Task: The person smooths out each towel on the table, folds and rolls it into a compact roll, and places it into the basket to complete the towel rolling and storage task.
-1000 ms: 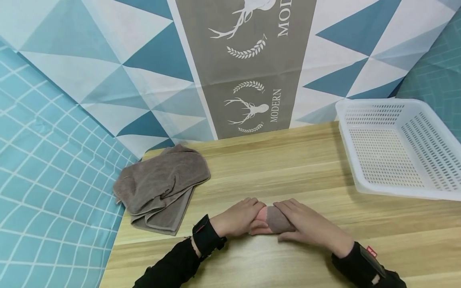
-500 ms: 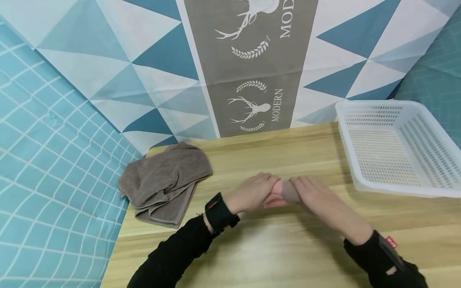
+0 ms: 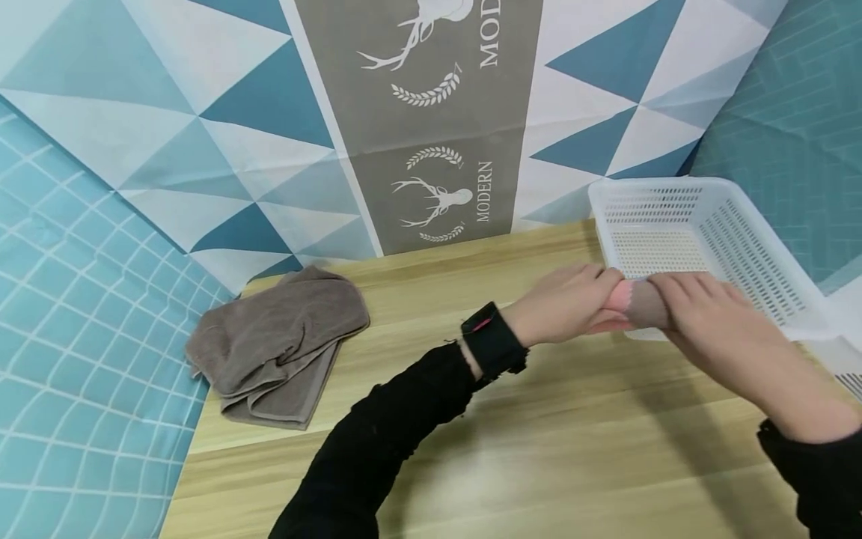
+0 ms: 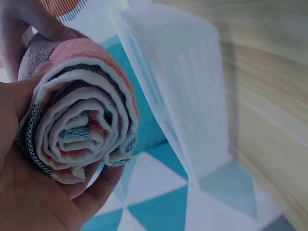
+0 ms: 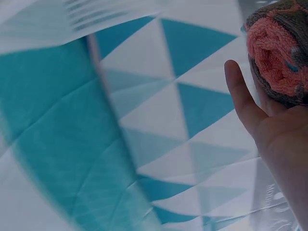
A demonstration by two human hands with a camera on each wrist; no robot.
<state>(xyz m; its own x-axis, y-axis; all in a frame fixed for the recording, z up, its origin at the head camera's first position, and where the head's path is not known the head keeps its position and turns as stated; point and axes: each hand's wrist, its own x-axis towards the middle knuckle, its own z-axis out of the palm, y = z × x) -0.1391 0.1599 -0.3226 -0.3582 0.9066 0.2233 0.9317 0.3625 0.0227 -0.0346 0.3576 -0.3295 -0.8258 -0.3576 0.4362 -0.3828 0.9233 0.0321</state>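
Note:
A tightly rolled towel (image 3: 645, 305), pink and grey-brown, is held up between both hands over the near rim of a white basket. My left hand (image 3: 562, 303) grips its left end; in the left wrist view the towel's spiral end (image 4: 79, 130) shows white, pink and dark layers, with thumb and fingers around it. My right hand (image 3: 730, 337) holds the other end from above. In the right wrist view that coral-and-grey end (image 5: 276, 57) rests in the hand while one finger (image 5: 238, 89) stands out straight beside it.
The white perforated basket (image 3: 804, 322) stands at the table's back right. A folded grey-brown towel (image 3: 283, 337) lies at the left on the wooden table (image 3: 505, 457). Patterned cloth (image 3: 431, 127) hangs behind. Another white slotted thing (image 3: 845, 359) shows at the right edge.
Both hands have lifted the rolled towel off the table and carried it forward and to the right, as far as the basket. The folded towel stays in place.

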